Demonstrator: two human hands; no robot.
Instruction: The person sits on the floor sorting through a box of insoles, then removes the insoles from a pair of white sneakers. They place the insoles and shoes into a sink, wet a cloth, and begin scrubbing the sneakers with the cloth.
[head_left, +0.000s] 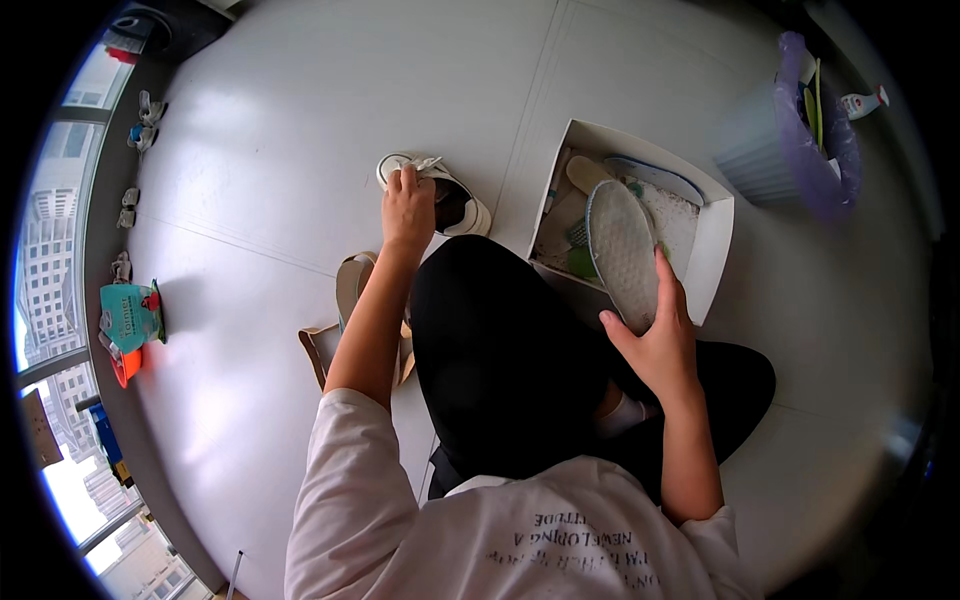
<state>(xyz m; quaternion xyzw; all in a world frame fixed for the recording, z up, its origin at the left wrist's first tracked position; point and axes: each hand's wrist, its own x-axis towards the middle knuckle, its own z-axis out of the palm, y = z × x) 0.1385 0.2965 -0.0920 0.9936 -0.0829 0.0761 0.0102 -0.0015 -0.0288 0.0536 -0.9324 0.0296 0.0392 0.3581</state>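
My left hand (409, 210) grips a white sneaker (474, 217) at its laces and tongue. The shoe lies on the floor with its dark opening towards me. In my right hand (664, 345) is a grey insole (621, 240) with a dimpled surface, held at its lower end between thumb and fingers. It is tilted above an open white cardboard box (714, 259). Inside the box are a beige insole (587, 174), a blue-edged insole (660, 178), some green pieces (581, 262) and scattered dirt.
Beside my left forearm lie a beige insole-shaped piece (347, 289) and a brown-edged open container (315, 352), partly hidden. A bin with a purple liner (836, 176) and a spray bottle (862, 103) stand at right. Small shoes (150, 111) and a teal bag (129, 315) line the window side.
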